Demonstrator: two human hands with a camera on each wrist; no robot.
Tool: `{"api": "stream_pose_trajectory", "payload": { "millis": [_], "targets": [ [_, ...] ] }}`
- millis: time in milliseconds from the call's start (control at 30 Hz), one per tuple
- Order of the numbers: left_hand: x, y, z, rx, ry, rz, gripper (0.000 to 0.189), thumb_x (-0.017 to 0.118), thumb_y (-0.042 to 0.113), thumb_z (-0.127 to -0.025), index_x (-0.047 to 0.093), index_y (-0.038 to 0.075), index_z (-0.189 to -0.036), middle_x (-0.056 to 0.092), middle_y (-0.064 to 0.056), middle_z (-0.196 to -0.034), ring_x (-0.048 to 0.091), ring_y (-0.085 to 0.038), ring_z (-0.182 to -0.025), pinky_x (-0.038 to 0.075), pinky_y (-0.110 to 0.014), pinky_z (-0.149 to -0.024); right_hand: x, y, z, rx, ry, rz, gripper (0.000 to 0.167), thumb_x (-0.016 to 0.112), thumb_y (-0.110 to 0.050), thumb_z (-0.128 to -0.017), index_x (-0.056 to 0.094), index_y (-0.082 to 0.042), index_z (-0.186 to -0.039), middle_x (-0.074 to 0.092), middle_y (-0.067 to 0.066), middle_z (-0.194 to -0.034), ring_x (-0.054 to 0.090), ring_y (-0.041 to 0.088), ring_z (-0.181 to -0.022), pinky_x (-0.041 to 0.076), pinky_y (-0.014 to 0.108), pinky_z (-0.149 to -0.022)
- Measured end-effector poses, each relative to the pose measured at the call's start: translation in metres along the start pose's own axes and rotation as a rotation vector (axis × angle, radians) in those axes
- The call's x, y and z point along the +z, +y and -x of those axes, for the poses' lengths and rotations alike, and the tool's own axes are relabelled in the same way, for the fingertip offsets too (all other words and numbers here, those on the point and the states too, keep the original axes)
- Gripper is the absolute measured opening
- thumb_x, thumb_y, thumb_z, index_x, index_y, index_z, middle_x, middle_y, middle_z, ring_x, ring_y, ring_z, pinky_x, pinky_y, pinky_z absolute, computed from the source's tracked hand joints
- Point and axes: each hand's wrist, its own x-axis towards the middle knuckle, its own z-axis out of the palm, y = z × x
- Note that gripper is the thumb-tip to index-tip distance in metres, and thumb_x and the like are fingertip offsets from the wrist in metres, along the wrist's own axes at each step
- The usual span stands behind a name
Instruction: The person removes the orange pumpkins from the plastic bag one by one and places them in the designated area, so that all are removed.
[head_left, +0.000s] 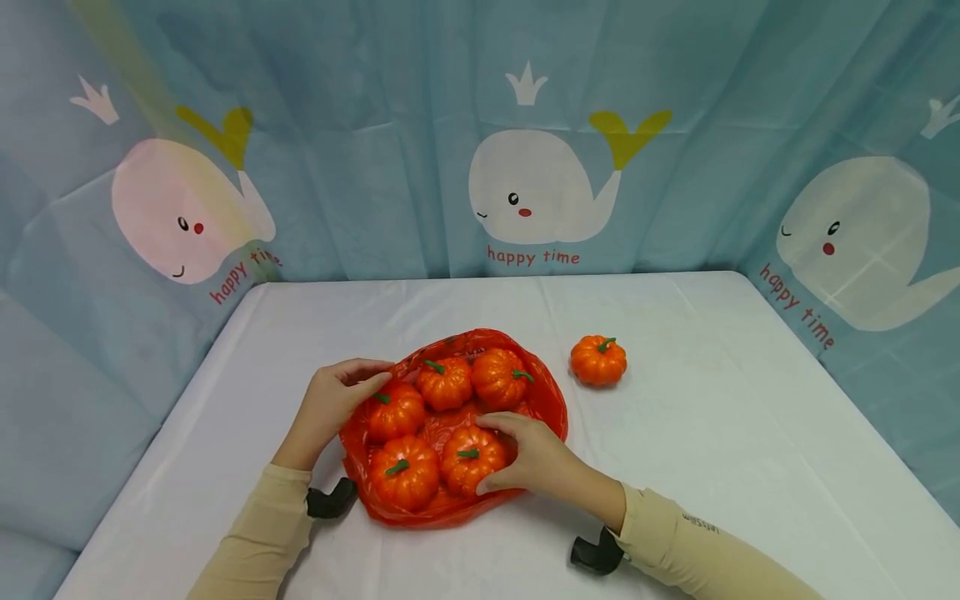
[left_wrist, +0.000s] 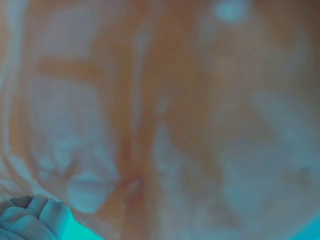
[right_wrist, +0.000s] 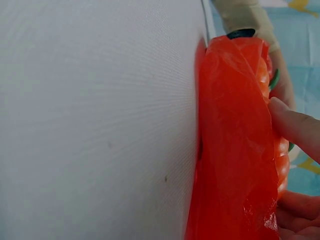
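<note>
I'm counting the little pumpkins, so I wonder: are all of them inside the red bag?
No, one pumpkin sits on the white table, outside the red bag and to its right.

Orange pumpkins (head_left: 405,473) with green stems (head_left: 468,453)

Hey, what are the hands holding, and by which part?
Right hand grips a round orange pumpkin by its sides; left hand is at the red plastic bag's rim, grip unclear.
</note>
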Motion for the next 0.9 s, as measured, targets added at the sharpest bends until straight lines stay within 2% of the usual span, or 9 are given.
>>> {"api": "stream_pose_trajectory", "payload": {
  "millis": [200,433,667,900],
  "targets": [
    [0.000,0.000,0.000,-0.001,-0.003,-0.006,0.047,0.068,0.050,-0.091,0.072,0.015,-0.122,0.071,-0.007,-0.122,0.059,-0.021,-0.117,0.049,-0.016,-0.088,0.000,-0.001,0.001,0.000,0.008,-0.012,0.075,0.092,-0.025,-0.070,0.060,-0.003,-0.134,0.060,0.011,-0.139,0.053,0.031,-0.130,0.046,0.052,-0.106],
    [0.000,-0.001,-0.001,0.011,-0.001,-0.003,0.046,0.069,0.049,-0.091,0.072,0.016,-0.122,0.072,-0.006,-0.122,0.058,-0.019,-0.117,0.048,-0.016,-0.089,-0.003,-0.001,0.003,0.020,0.056,-0.039,0.073,0.093,-0.026,-0.068,0.063,-0.009,-0.133,0.062,0.006,-0.137,0.054,0.028,-0.130,0.046,0.050,-0.107],
    [0.000,-0.002,-0.001,0.012,0.002,-0.007,0.045,0.068,0.049,-0.091,0.072,0.016,-0.121,0.072,-0.006,-0.121,0.058,-0.018,-0.117,0.048,-0.015,-0.089,-0.015,-0.007,0.009,0.039,0.101,-0.088,0.076,0.093,-0.025,-0.066,0.062,-0.010,-0.134,0.060,0.005,-0.139,0.056,0.027,-0.129,0.050,0.046,-0.104],
    [0.000,-0.001,-0.001,0.007,-0.002,0.002,0.046,0.069,0.049,-0.091,0.072,0.015,-0.122,0.071,-0.006,-0.122,0.058,-0.019,-0.117,0.049,-0.016,-0.089,-0.027,-0.008,0.014,0.041,0.143,-0.080,0.076,0.092,-0.030,-0.068,0.062,-0.014,-0.135,0.060,0.004,-0.140,0.053,0.028,-0.132,0.051,0.045,-0.102]
  ]
}}
